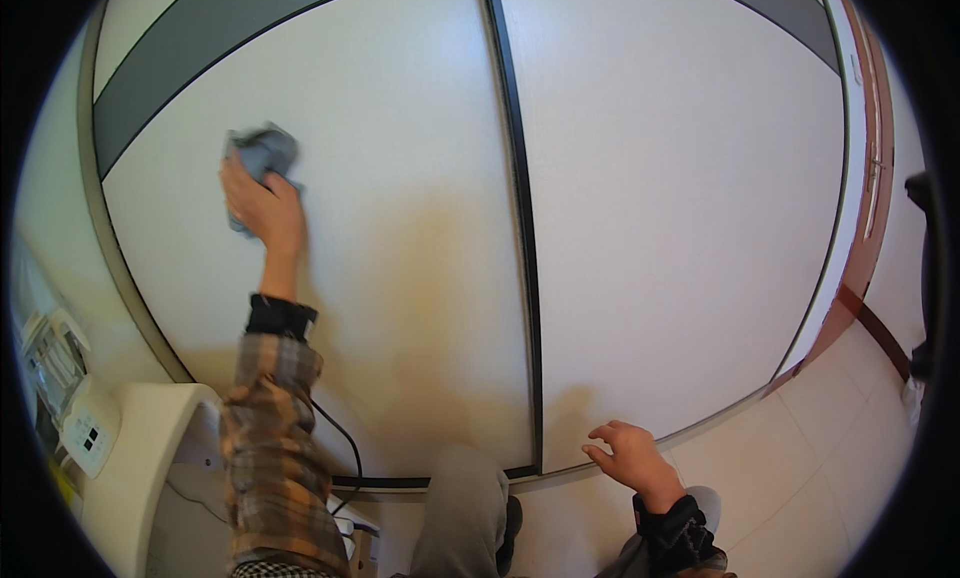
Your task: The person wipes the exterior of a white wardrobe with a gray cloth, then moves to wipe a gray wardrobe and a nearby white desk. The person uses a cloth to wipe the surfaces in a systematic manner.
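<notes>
My left hand (262, 206) presses a crumpled grey-blue cloth (266, 150) against the left panel of a white sliding door (410, 178), near its left edge. The fingers are bent over the cloth, and cloth sticks out above and below them. Low on the right, my right hand (632, 458) hangs in front of the right door panel (680, 218). Its fingers are slightly curled and apart, with nothing in them. A black strip (522, 198) divides the two panels.
At the lower left stands a cream-coloured table (140, 418) bearing a white appliance (92, 428) with a clear jug. A black cable (350, 440) runs down beside my left sleeve. Tiled floor (800, 448) and a reddish-brown door frame (868, 198) lie to the right.
</notes>
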{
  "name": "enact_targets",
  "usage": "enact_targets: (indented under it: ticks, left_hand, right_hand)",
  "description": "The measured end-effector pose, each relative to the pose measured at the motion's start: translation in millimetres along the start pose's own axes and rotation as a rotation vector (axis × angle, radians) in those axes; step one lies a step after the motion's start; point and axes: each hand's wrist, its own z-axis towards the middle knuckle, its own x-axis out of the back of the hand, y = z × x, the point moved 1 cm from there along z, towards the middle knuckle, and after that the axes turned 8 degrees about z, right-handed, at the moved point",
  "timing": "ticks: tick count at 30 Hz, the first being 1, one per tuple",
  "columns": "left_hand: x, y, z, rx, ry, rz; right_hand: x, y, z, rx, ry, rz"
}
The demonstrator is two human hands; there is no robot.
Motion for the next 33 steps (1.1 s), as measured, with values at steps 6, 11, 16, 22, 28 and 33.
enact_targets:
  ticks: [6,11,16,22,28,33]
  left_hand:
    - [67.0,38.0,-137.3,-0.486,-0.321,-0.281]
    - [18.6,31.1,-46.5,-0.368,-0.211,-0.238]
    - [-51.6,4.6,116.4,0.053,0.12,-0.048]
    - [-15.5,47.6,19.9,-0.362,0.03,-0.164]
    - [48.3,77.4,-101.6,-0.901,-0.579,-0.397]
    - [22.1,1.2,-41.3,-0.354,-0.134,-0.089]
  right_hand:
    - [-18.1,1.6,-1.0,-0.015,-0.101,0.005]
    - [-16.0,12.3,0.9,-0.041,-0.15,0.016]
    - [-11.5,16.8,4.7,-0.039,-0.122,-0.006]
    - [-20.2,8.0,8.1,-0.001,-0.145,0.0]
    - [-21.2,6.5,6.1,-0.018,-0.217,0.01]
    - [-5.2,4.4,-6.2,-0.016,-0.166,-0.01]
